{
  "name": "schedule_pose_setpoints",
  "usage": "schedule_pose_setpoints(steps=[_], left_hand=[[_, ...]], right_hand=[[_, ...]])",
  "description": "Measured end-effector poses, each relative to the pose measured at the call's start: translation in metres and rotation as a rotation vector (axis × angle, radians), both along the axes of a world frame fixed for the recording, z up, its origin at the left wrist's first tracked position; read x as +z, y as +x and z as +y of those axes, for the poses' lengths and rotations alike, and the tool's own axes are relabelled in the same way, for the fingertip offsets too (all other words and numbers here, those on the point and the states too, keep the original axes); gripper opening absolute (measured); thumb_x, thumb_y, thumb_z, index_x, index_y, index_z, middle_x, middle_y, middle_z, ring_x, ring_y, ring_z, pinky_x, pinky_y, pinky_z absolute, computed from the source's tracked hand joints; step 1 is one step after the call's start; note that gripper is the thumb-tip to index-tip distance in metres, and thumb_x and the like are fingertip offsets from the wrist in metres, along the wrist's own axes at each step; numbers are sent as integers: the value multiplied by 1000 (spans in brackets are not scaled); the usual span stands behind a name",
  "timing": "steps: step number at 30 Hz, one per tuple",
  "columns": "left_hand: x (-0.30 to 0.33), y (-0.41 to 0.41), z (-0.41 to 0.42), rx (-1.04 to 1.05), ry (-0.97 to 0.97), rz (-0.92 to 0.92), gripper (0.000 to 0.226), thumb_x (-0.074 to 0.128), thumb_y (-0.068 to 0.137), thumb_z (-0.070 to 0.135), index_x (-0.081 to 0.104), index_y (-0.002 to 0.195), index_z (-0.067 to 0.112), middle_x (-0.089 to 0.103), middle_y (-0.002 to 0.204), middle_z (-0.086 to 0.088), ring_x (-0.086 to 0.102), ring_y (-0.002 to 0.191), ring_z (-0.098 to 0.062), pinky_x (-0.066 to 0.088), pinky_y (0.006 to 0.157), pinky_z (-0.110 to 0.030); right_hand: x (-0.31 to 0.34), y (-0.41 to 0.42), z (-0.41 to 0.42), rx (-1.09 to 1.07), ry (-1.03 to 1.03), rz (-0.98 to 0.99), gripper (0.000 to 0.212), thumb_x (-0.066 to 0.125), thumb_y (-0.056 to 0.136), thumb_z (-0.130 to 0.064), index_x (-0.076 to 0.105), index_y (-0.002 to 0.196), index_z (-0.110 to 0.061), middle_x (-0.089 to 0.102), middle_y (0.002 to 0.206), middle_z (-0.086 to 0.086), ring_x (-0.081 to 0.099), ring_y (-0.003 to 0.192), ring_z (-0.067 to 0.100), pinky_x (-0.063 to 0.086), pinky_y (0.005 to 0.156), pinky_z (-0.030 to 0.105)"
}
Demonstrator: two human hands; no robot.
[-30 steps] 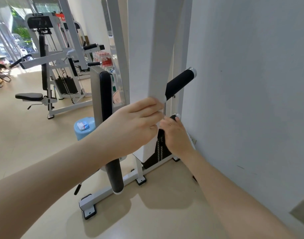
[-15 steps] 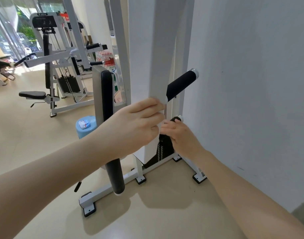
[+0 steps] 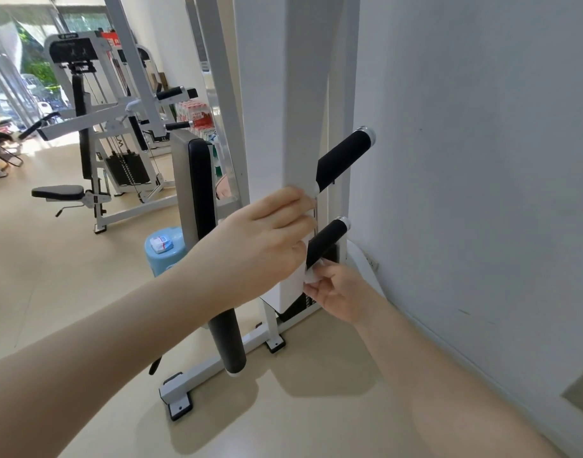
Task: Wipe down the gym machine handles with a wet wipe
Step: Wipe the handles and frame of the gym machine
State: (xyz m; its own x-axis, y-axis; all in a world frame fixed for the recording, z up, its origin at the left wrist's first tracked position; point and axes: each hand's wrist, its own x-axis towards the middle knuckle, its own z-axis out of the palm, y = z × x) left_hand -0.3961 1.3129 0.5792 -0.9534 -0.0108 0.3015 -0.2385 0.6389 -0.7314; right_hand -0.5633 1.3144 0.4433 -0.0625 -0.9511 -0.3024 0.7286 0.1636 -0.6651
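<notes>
Right hand (image 3: 338, 294) pinches the white wet wipe (image 3: 311, 276) at the bottom end of the lower black handle (image 3: 326, 241) — left hand (image 3: 260, 241) grips the white arm (image 3: 283, 94) just above.

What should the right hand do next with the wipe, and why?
Probably slide the wipe up the lower handle. The right hand pinches it at the handle's base, and the black grip above it lies bare up to its cap.

No legible text is being shown; lettering on the far machine's top plate (image 3: 72, 36) is being rendered too blurred.
</notes>
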Motion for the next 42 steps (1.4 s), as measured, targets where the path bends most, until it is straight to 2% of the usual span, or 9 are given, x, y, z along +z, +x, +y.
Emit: schedule_pose_setpoints(steps=[3, 7, 12, 16, 22, 27, 33, 39, 42], left_hand=[[2, 1, -1, -15, -1, 15, 44, 28, 85, 2, 70, 79, 13, 66, 110, -10, 53, 120, -30, 14, 113, -39], [0, 0, 0, -25, 11, 26, 39, 34, 85, 3, 71, 80, 13, 67, 110, -9, 53, 120, -28, 14, 113, -37], [1, -2, 0, -38, 27, 36, 41, 32, 86, 1, 71, 82, 12, 68, 108, -10, 55, 118, -29, 12, 113, -37], [1, 0, 2, -36, 27, 49, 40, 31, 87, 1, 70, 88, 9, 64, 118, -13, 51, 123, -30, 15, 112, -39], [3, 5, 1, -85, -53, 236, 21, 46, 86, 9, 67, 90, 11, 44, 140, -14, 24, 134, -32, 9, 115, -42], [1, 1, -4, -16, 10, 495, 36, 58, 83, 19, 56, 119, 13, 18, 145, -16, 6, 137, -32, 2, 117, -40], [11, -3, 11, 149, 636, 688, 116, 63, 73, 47, -31, 138, 31, -22, 152, 2, -27, 135, 0, -18, 109, -16], [6, -12, 17, 64, 595, 717, 110, 62, 67, 47, -14, 143, 25, -14, 153, 1, -23, 137, 0, -10, 114, -21], [4, -11, 17, 33, 535, 682, 112, 62, 70, 44, -20, 145, 22, -10, 154, -5, -13, 142, -14, -7, 117, -28]], right_hand=[[0, -17, -11, -183, 10, -297, 40, 40, 92, 3, 42, 131, -7, 59, 119, 24, 58, 106, 36, 43, 100, 48], [3, -3, 4, -45, 73, -68, 31, 37, 95, -1, 48, 124, -2, 65, 113, 22, 66, 99, 31, 56, 81, 39], [20, -23, -12, -359, 147, 6, 42, 35, 96, -1, 35, 138, -6, 47, 134, 20, 45, 126, 33, 41, 97, 40], [11, 6, -9, -442, 130, 515, 28, 38, 98, -32, 51, 120, -21, 59, 114, 4, 55, 111, 21, 45, 73, 30], [-18, 14, 27, -353, -457, 1589, 48, 43, 92, 4, 49, 133, -20, 40, 136, -16, 34, 129, 1, 23, 111, 20], [44, -6, 29, -403, -168, 918, 40, 41, 95, -7, 64, 100, -38, 58, 119, 2, 52, 105, 18, 43, 87, 31], [119, -11, 38, -838, -372, 620, 27, 47, 95, -14, 64, 92, -35, 62, 93, -13, 56, 93, 6, 43, 78, 18], [105, -2, 32, -702, -704, 1783, 40, 40, 85, 1, 60, 119, -6, 62, 121, 8, 53, 119, 27, 42, 102, 38], [91, -18, 34, -705, -771, 2049, 43, 37, 84, -5, 58, 121, -2, 60, 125, 13, 50, 123, 29, 36, 104, 48]])
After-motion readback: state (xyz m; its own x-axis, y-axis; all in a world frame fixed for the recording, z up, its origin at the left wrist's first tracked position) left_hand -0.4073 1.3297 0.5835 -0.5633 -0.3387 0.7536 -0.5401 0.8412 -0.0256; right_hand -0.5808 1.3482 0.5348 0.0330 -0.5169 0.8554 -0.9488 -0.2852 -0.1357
